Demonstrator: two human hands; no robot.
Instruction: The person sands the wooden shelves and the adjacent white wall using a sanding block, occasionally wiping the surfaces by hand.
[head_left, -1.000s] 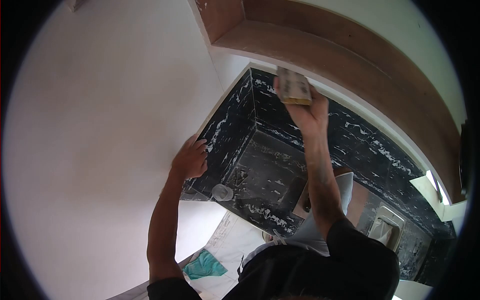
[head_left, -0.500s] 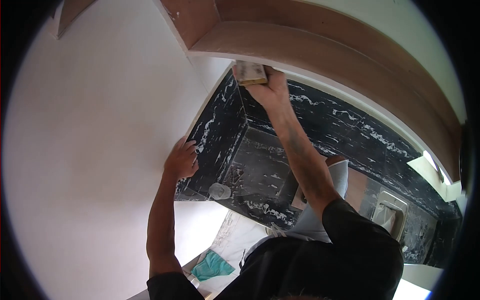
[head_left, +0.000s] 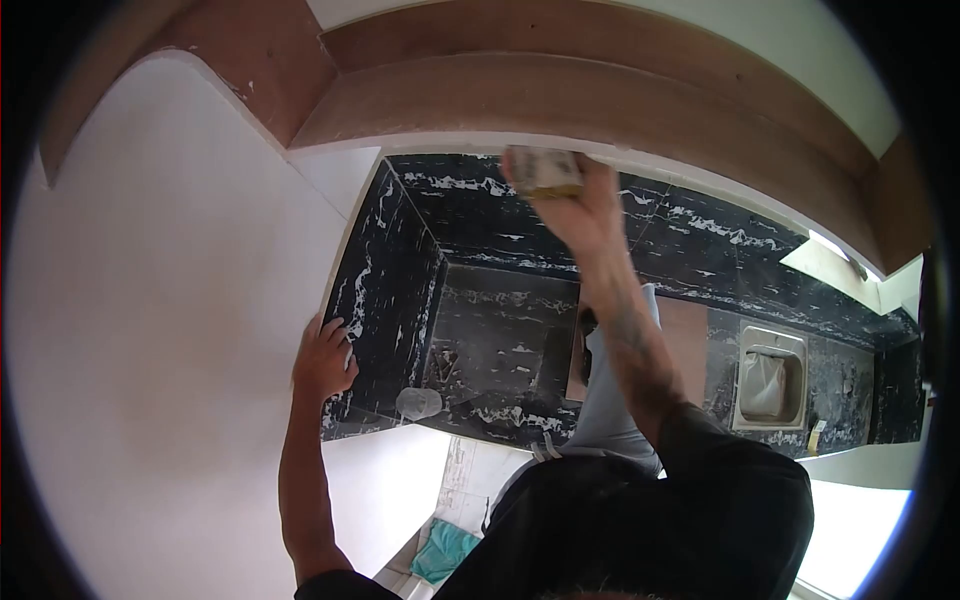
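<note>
My right hand is closed around a sanding block, pale and smudged with a yellowish edge. It is raised to the top of the black marble-patterned back wall, right beneath the underside of the brown cabinet. Slight blur shows on this hand and the block. On the left, my left hand lies with fingers apart against the edge where the white wall meets the black side panel. It holds nothing.
Below is a dusty black countertop with a clear plastic cup near its left front corner. My leg is up on the counter, by a brown board. A steel sink is at right, a teal cloth low down.
My right hand has moved right along the wall top with the sanding block, away from the corner. The view has shifted, showing more cabinet. My left hand stays at the panel edge.
</note>
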